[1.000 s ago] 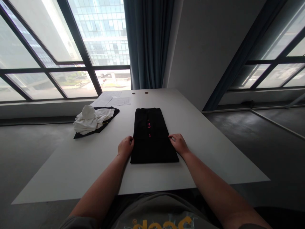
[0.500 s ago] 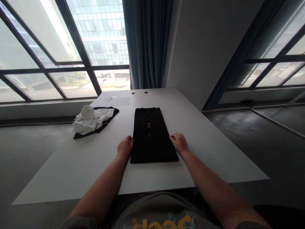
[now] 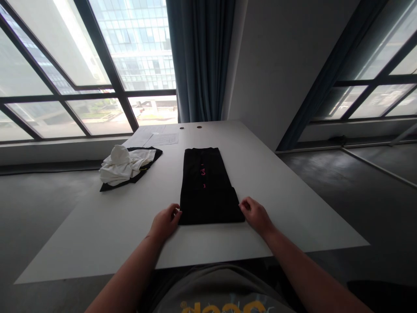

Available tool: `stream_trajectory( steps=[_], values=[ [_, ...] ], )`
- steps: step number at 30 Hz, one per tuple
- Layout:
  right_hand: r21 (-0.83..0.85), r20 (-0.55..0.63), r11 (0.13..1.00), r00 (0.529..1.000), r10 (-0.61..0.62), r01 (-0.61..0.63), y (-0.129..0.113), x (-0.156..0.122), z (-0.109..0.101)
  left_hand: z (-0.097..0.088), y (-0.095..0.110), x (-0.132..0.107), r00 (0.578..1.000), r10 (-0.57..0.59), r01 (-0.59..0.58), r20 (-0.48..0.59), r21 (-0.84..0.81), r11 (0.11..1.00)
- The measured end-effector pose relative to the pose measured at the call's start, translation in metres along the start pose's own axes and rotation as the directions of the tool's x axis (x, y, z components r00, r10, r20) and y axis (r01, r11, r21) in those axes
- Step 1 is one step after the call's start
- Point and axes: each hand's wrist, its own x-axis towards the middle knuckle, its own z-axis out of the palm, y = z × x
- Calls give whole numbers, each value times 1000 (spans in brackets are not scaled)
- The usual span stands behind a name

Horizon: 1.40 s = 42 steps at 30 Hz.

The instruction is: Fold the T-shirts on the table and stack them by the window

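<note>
A black garment with small pink marks lies folded into a long strip on the white table, running away from me. My left hand pinches its near left corner. My right hand pinches the near right corner, fingers curled on the cloth edge. Both forearms reach in from the bottom of the view.
A crumpled white cloth lies on another black garment at the table's left. Sheets of paper lie near the far edge, by two round holes. Windows and a blue curtain stand behind the table.
Both hands have slid back along the garment's sides toward me, from its middle to its near corners. The garment itself has stayed in place.
</note>
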Motion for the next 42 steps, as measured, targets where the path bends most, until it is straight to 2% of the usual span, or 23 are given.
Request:
stream_trajectory(
  steps=[2, 4, 9, 14, 20, 25, 29, 33, 35, 39, 42],
  values=[
    [31, 98, 999, 994, -42, 39, -10, -18, -7, 1, 0, -13, 999, 33, -33, 22, 7, 999],
    [48, 143, 997, 987, -73, 67, -17, -29, -13, 2, 1, -20, 999, 37, -38, 24, 19, 999],
    [102, 103, 992, 991, -81, 70, -23, -38, -20, 3, 5, -25, 1000, 7, -8, 23, 14, 1000],
    [154, 93, 983, 989, -111, 96, -24, -40, -24, 3, 4, -30, 1000, -6, 7, 10, -69, 998],
    [168, 98, 985, 994, -49, 32, -19, -42, -20, 2, 5, -33, 1000, 3, -6, -15, -147, 989],
    [196, 127, 980, 992, -2, -23, -21, -42, -20, 1, 12, -34, 996, -90, 90, 12, -83, 992],
    [192, 167, 981, 986, 3, -35, -23, -52, -26, -1, 14, -48, 996, -35, 40, 82, -71, 997],
    [182, 244, 982, 970, 7, -52, -22, -65, -31, -5, 12, -66, 971, 68, -46, 231, -100, 994],
    [168, 245, 984, 969, 13, -55, -21, -65, -32, -8, 10, -70, 967, 73, -49, 245, -105, 993],
    [102, 98, 995, 995, -14, 4, -18, -43, -27, -9, 9, -53, 991, 87, -78, 102, -89, 993],
    [54, 91, 997, 994, -56, 51, -13, -16, -20, -5, 11, -23, 993, 107, -104, 48, -59, 993]
  ],
)
